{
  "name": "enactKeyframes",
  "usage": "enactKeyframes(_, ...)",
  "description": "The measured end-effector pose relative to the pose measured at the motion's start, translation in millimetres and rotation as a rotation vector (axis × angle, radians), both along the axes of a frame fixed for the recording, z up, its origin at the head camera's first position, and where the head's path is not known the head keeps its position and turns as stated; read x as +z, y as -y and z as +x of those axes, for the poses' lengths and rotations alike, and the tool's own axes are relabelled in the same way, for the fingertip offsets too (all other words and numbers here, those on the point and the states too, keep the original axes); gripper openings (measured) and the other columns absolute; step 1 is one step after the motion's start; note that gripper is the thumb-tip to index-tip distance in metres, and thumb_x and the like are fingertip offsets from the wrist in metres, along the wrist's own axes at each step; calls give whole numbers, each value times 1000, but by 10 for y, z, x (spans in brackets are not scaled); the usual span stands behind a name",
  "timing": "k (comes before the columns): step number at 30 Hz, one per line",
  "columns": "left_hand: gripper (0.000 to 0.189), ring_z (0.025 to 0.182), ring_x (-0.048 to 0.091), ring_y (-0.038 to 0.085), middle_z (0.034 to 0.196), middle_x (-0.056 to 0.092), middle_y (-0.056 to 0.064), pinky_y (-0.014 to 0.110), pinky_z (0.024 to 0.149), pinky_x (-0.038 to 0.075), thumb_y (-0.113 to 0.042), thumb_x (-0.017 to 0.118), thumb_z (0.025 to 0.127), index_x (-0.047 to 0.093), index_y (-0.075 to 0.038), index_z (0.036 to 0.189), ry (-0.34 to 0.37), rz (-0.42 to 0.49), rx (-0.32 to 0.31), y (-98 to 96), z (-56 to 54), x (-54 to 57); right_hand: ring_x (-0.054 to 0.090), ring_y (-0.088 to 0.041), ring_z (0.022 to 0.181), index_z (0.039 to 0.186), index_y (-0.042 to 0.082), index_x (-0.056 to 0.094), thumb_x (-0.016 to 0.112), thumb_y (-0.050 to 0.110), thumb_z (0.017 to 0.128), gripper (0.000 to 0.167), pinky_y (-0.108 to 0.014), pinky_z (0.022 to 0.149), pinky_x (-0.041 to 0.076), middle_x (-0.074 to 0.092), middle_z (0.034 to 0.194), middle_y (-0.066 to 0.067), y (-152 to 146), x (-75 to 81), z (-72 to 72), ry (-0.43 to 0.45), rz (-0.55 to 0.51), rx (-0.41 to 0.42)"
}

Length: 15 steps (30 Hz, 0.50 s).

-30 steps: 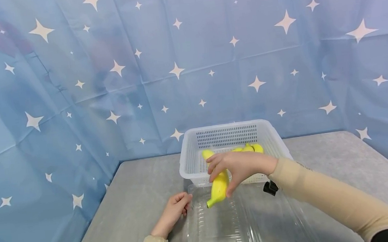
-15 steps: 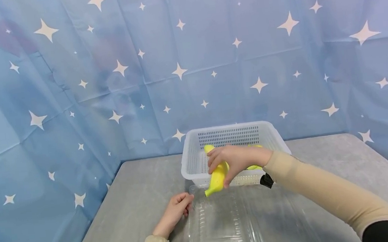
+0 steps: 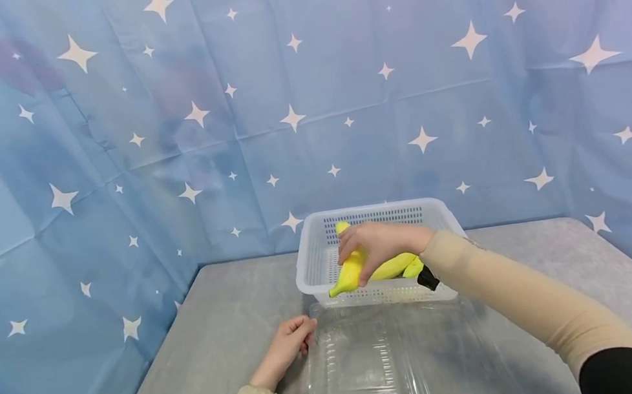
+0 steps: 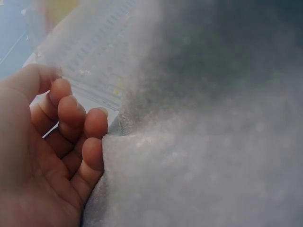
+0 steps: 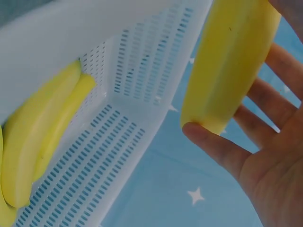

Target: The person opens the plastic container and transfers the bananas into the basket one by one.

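Observation:
My right hand point(image 3: 384, 242) holds a yellow banana point(image 3: 350, 276) above the front part of a white perforated basket point(image 3: 304, 277). Seen from the right wrist, fingers and thumb lie along opposite sides of that banana point(image 5: 227, 61), which is apart from the basket. Several other bananas point(image 5: 45, 135) rest inside, partly hidden by the right hand in the head view. A clear plastic clamshell container point(image 3: 358, 364) lies spread open in front of the basket. At its far left corner, my left hand point(image 3: 285, 349) pinches the thin clear edge between thumb and curled forefinger.
The grey table point(image 3: 233, 291) extends to both sides of the basket. Behind and to the left hangs a blue curtain point(image 3: 262, 131) with white stars. The basket stands close to the curtain, directly beyond the container.
The right hand has carried the banana away from above the clear container, back and over the basket's front rim. The left hand keeps its place at the container's corner.

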<state>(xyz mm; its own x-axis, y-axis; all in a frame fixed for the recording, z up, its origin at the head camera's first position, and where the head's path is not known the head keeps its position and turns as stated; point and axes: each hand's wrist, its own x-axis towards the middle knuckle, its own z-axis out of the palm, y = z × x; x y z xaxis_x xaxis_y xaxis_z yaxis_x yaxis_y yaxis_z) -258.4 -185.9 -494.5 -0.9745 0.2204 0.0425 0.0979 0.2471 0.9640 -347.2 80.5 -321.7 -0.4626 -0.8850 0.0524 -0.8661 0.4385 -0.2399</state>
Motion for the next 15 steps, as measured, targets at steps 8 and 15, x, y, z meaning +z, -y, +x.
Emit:
enactKeyframes(8, 40, 51, 44, 11, 60, 51, -1, 23, 50, 39, -26, 58, 98, 51, 2, 70, 8, 9, 11, -3, 6, -15, 45, -26, 129, 114, 19, 72, 87, 37, 71, 49, -46, 106, 35, 63, 120, 3, 34, -15, -73, 2, -10, -23)
enactKeyframes(15, 37, 53, 44, 14, 60, 50, -2, 23, 52, 39, -19, 55, 99, 49, 7, 72, 12, 7, 7, -51, 87, 123, 46, -26, 129, 113, 20, 73, 87, 41, 69, 50, -45, 106, 35, 63, 121, 3, 44, -53, -132, 1, -19, -52)
